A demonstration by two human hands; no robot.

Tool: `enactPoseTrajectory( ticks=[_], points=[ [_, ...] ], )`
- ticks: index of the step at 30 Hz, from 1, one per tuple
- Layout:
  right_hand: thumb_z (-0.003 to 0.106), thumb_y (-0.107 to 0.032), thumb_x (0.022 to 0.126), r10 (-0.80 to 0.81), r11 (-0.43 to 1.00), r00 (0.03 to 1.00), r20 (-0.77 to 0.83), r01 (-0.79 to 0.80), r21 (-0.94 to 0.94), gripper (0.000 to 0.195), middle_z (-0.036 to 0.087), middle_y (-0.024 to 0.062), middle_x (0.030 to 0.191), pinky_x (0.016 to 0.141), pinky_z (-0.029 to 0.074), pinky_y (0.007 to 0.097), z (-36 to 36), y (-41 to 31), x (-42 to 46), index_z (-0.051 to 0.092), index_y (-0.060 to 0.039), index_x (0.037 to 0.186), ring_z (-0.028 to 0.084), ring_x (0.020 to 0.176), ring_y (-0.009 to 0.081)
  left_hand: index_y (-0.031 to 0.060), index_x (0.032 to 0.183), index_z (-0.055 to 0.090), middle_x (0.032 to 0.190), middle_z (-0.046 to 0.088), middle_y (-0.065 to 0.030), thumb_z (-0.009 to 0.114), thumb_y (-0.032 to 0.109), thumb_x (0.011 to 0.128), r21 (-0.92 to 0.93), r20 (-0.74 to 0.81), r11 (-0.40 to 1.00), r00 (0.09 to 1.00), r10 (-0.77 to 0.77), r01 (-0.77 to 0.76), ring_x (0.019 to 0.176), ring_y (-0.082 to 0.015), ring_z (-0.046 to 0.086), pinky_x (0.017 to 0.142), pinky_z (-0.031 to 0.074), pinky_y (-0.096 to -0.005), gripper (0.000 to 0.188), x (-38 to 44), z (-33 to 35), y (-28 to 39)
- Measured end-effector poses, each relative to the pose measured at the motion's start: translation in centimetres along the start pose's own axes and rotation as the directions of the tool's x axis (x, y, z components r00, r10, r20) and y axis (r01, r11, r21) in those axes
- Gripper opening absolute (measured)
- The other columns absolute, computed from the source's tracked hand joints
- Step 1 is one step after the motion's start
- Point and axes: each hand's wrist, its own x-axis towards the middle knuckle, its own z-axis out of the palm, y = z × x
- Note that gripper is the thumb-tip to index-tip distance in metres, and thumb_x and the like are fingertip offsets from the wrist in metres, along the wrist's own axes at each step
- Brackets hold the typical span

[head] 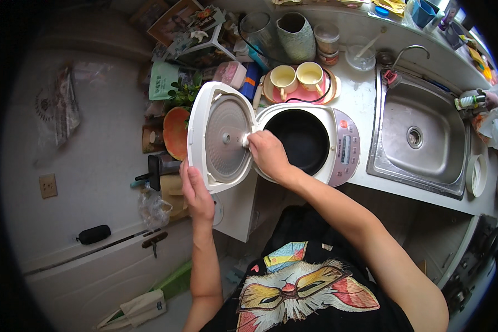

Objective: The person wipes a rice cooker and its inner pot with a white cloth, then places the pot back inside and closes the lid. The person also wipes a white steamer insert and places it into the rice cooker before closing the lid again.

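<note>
A white rice cooker [343,178] stands on the counter with its lid [196,137] raised to the left. My left hand [197,189] grips the lid's outer edge near its lower corner. With the fingers of my right hand [270,154] I pinch a small white item [245,140] against the metal inner lid [226,153], near the hinge side. Most of that item is hidden by the fingers, so I cannot tell what it is. Below and right of the hand, the dark inner pot [301,139] sits in the cooker body. The control panel [345,149] faces right.
Two cream mugs [284,79] stand on a pink tray [327,98] behind the cooker, a black cord across it. A steel sink [423,157] is set in the counter at right. Left of the lid are an orange bowl [176,133] and a leafy plant [184,93]. A ceramic vase [296,39] stands behind.
</note>
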Motion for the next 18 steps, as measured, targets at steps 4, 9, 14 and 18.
enactPoseTrajectory(
  ticks=[4,9,14,18],
  points=[
    [0.069,-0.008,0.089,0.101,0.973,0.977,0.189,-0.136,0.185,0.015,0.071,0.0214,0.095,0.081,0.054,0.0465,-0.9,-2.9,-3.0,0.072,0.0022,0.098,0.067,0.092,0.0418,-0.0071,0.142,0.052,0.139,0.055,-0.0160,0.033,0.028,0.117,-0.025,-0.021,1.000,1.000,0.000,-0.001,0.128,-0.0260,0.053,0.111,0.038,-0.0358,0.048,-0.1,0.4,0.2],
    [0.073,-0.013,0.092,0.216,0.840,0.924,0.317,-0.341,0.421,0.020,0.073,0.0141,0.088,0.073,0.056,0.0342,-2.8,-8.7,-2.4,0.073,0.0030,0.104,0.070,0.078,0.0224,-0.0048,0.141,0.053,0.134,0.058,-0.0137,0.033,0.031,0.117,-0.012,-0.031,1.000,0.999,0.013,-0.013,0.123,-0.0232,0.055,0.108,0.041,-0.0353,0.048,0.0,0.4,0.0],
    [0.073,-0.013,0.096,0.186,0.769,0.968,0.165,-0.249,0.588,0.020,0.073,0.0087,0.086,0.072,0.055,0.0285,-3.3,-10.9,2.7,0.073,0.0043,0.105,0.066,0.078,0.0109,-0.0015,0.137,0.055,0.124,0.063,-0.0091,0.032,0.035,0.117,-0.003,-0.046,1.000,0.999,0.021,-0.021,0.113,-0.0169,0.057,0.103,0.044,-0.0329,0.048,0.1,0.4,-0.5],
    [0.072,-0.012,0.097,0.208,0.735,0.973,0.098,-0.222,0.641,0.017,0.073,0.0035,0.087,0.072,0.054,0.0264,-2.6,-8.9,6.9,0.073,0.0031,0.105,0.065,0.078,0.0081,-0.0020,0.138,0.055,0.125,0.063,-0.0091,0.032,0.035,0.117,0.024,-0.039,0.999,0.999,0.035,-0.035,0.114,-0.0166,0.056,0.103,0.043,-0.0317,0.048,0.2,0.4,-0.3]
  ],
)
